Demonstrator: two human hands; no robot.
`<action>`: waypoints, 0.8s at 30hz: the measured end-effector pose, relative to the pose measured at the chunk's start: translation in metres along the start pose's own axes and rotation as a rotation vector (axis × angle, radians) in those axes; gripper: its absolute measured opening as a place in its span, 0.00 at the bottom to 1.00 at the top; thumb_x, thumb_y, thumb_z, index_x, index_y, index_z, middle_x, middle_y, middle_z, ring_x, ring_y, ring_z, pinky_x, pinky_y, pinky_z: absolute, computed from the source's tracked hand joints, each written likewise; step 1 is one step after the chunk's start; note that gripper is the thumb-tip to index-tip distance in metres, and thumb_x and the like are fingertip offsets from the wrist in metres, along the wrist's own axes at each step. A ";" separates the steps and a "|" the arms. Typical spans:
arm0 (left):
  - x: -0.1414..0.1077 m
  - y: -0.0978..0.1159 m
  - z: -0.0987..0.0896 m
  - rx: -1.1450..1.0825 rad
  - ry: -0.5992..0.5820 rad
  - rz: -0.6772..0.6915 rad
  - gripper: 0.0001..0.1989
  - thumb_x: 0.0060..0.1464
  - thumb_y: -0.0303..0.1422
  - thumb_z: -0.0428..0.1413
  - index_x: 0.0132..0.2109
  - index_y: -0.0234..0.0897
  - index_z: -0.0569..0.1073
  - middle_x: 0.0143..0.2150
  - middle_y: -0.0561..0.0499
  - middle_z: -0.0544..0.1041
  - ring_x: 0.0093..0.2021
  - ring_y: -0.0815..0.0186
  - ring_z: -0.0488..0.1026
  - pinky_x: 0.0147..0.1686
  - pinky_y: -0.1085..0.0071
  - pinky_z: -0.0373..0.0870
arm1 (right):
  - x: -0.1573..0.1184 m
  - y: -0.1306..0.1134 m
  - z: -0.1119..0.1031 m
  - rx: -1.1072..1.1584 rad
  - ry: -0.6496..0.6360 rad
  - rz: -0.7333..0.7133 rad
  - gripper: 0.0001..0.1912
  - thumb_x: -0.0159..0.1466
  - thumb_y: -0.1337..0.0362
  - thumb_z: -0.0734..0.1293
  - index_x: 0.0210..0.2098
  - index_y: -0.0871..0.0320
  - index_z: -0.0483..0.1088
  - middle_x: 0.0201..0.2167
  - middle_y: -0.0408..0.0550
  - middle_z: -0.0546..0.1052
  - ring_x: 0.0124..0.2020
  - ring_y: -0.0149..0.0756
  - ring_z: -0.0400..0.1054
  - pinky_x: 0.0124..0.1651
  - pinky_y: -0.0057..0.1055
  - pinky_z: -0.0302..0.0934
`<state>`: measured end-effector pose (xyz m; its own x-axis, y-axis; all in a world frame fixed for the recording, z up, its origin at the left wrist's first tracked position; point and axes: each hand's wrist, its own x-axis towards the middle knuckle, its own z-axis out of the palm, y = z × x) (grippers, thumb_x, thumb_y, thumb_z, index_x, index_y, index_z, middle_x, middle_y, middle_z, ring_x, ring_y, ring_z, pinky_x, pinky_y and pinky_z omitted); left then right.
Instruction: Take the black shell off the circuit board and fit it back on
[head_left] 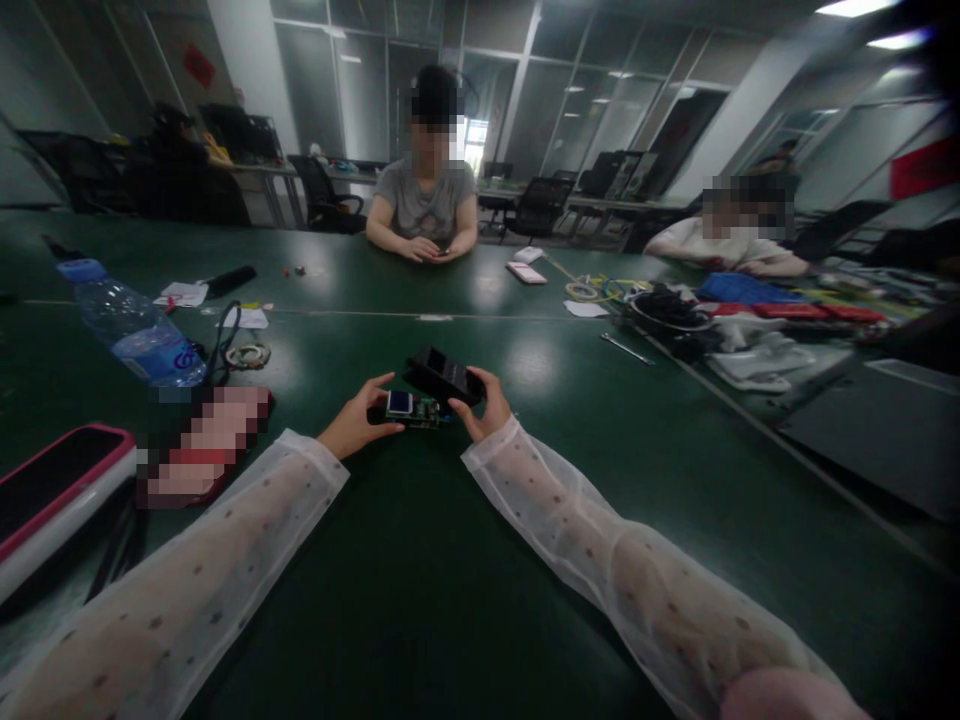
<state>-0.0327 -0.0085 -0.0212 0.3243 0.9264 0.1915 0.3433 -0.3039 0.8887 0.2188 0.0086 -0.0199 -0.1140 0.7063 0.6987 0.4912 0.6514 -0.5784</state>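
Observation:
A small green circuit board (427, 410) with a little square screen sits at the middle of the green table. My left hand (356, 420) curls around its left end, thumb below and index finger above. Just over the board, tilted, is a black plastic housing (442, 372) with a rectangular window. Its right end is gripped between the thumb and fingers of my right hand (489, 405). The housing hides part of the board's upper edge. Both forearms wear sheer white dotted sleeves.
To the left stand a water bottle (139, 325), a red-edged phone (214, 440) and a pink-rimmed device (67, 490). A wrench (628, 349) lies to the right, before a heap of cables and bags (750, 335). A person (426, 195) sits opposite, another at far right.

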 end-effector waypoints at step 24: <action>0.001 0.000 0.003 0.035 0.045 0.059 0.47 0.41 0.35 0.66 0.64 0.40 0.50 0.58 0.38 0.63 0.59 0.51 0.63 0.57 0.48 0.57 | -0.003 -0.002 0.005 -0.048 -0.318 -0.099 0.27 0.61 0.53 0.64 0.55 0.56 0.56 0.47 0.56 0.68 0.49 0.46 0.65 0.51 0.46 0.63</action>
<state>-0.0293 -0.0085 -0.0222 0.3052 0.9155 0.2620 0.3560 -0.3649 0.8603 0.2134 0.0066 -0.0229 -0.4230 0.6965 0.5796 0.5035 0.7125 -0.4886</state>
